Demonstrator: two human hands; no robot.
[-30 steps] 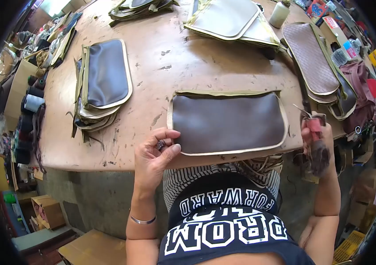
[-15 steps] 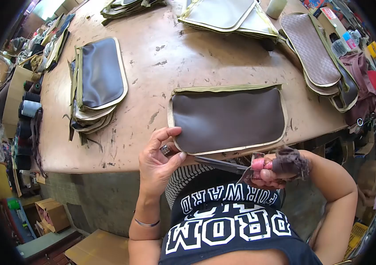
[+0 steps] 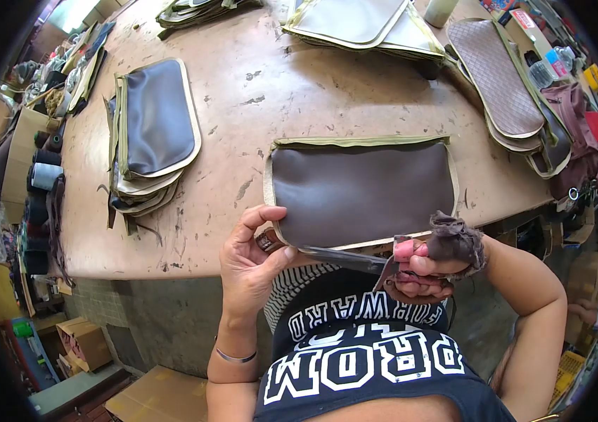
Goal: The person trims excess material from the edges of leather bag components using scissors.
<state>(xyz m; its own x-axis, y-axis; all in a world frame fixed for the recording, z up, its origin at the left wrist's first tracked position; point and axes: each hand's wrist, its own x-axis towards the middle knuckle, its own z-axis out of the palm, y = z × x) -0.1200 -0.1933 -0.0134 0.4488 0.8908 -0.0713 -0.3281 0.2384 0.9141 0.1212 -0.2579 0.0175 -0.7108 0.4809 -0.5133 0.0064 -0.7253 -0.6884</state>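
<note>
A dark brown leather-like pouch piece (image 3: 365, 193) with a pale border and an olive zipper strip along its far side lies at the table's front edge. My left hand (image 3: 251, 250) pinches its near left corner between thumb and fingers. In my right hand (image 3: 429, 271) is a pair of scissors (image 3: 348, 260), its handles wrapped in pink, with dark cloth bunched around the grip. The blades point left along the pouch's near edge, their tips close to my left thumb. Whether the blades are parted is hard to make out.
On the worn table (image 3: 235, 148), a stack of dark pouch pieces (image 3: 162, 116) lies left and pale pieces (image 3: 348, 24) lie at the back. Quilted brown pieces (image 3: 499, 77) sit at right, near a plastic bottle (image 3: 543, 72). Thread spools (image 3: 47, 176) line the left side.
My right hand and the scissors have shifted slightly left and up along the pouch's near edge. My left hand keeps its pinch on the corner.
</note>
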